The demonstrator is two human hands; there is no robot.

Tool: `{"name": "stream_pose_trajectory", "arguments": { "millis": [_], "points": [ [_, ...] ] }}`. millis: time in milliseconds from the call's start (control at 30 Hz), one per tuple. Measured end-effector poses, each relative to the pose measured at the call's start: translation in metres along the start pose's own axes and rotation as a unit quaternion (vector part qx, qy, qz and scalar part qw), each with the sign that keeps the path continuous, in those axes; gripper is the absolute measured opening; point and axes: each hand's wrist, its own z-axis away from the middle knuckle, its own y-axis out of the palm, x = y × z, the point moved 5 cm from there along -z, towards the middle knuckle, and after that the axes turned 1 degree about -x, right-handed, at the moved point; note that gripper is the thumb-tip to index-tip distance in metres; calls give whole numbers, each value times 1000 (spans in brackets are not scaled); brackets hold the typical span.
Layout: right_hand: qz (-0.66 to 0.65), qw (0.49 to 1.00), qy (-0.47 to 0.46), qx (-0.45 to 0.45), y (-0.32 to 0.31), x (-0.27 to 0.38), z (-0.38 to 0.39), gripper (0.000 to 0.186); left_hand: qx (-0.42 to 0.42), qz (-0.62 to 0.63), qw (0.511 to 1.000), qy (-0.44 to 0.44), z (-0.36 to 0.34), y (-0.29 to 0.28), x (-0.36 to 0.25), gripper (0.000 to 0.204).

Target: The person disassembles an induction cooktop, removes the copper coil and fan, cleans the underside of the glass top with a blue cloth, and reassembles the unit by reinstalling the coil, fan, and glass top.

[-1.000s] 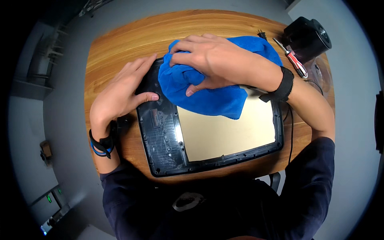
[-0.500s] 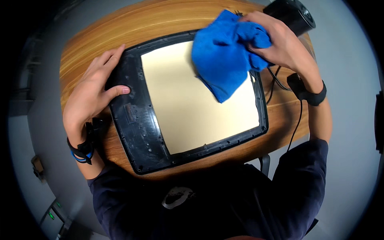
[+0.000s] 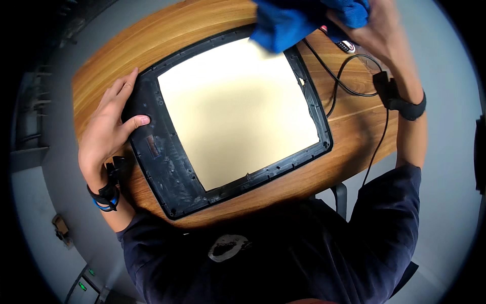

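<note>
A black plastic frame point(image 3: 167, 177) lies tilted on the table, bordering a shiny cream panel point(image 3: 243, 121). My left hand point(image 3: 109, 114) grips the frame's left edge, thumb on its top face and fingers along the outer side. Above the far right corner, my right hand point(image 3: 377, 33) clutches a bunched blue cloth point(image 3: 288, 25), partly cut off by the top of the view. A loose flap of the cloth hangs over the panel's far edge; whether it touches cannot be made out. Motion blurs my right hand.
The wood-grain table point(image 3: 114, 55) extends around the frame. A black cable point(image 3: 336, 83) loops at the right, under my right wrist. A small dark item with a white edge point(image 3: 347, 46) sits beside the cloth. A chair part point(image 3: 340, 200) shows below the near table edge.
My right hand has carried the cloth up and away from me, baring more of the panel's far right. The frame appears shifted slightly left; my left hand keeps its hold.
</note>
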Motion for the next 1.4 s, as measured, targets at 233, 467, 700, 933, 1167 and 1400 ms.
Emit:
{"name": "stream_pose_trajectory", "arguments": {
  "millis": [233, 467, 700, 933, 1167, 1400],
  "points": [
    [60, 978, -85, 182, 74, -11, 42, 71, -6, -18, 1000, -7, 9, 1, 7, 106],
    [44, 969, -29, 241, 70, -3, 33, 52, -28, -15, 999, 16, 7, -2, -3, 103],
    [260, 960, -62, 81, 72, -15, 24, 49, -13, -22, 1000, -2, 9, 1, 6, 105],
    [227, 939, -231, 113, 91, -7, 27, 40, 2, -24, 999, -25, 5, 3, 7, 103],
    [155, 956, -209, 134, 50, 7, 60, 38, -21, -40, 999, -6, 7, 4, 10, 103],
    [92, 968, -133, 192, 52, 29, 98, 35, -9, -43, 999, -4, 4, 3, 4, 103]
  ]
}}
